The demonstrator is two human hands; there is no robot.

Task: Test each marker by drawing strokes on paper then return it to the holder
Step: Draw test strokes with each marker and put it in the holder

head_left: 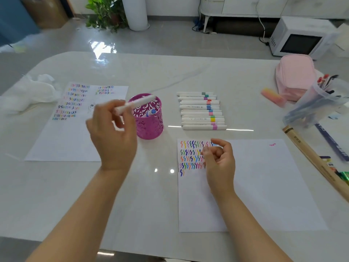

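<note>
A left hand [113, 137] pinches a white marker [139, 104] slanting up-right, far end over the magenta mesh holder [151, 127] — near end hidden by fingers, colour blurred — while the right hand [220, 157] hovers loosely curled, empty, above the paper [264, 186].

Floor [170, 38]: glossy grey tile; a bright patch [102, 47] is being reflected on it. Leafy plant [105, 14] and white cylinder [135, 13] are being shown at the far side, white legged cabinet [245, 6] and white microwave [302, 40] to the right. Pale marbled counter [170, 72] is being lit in front.
</note>
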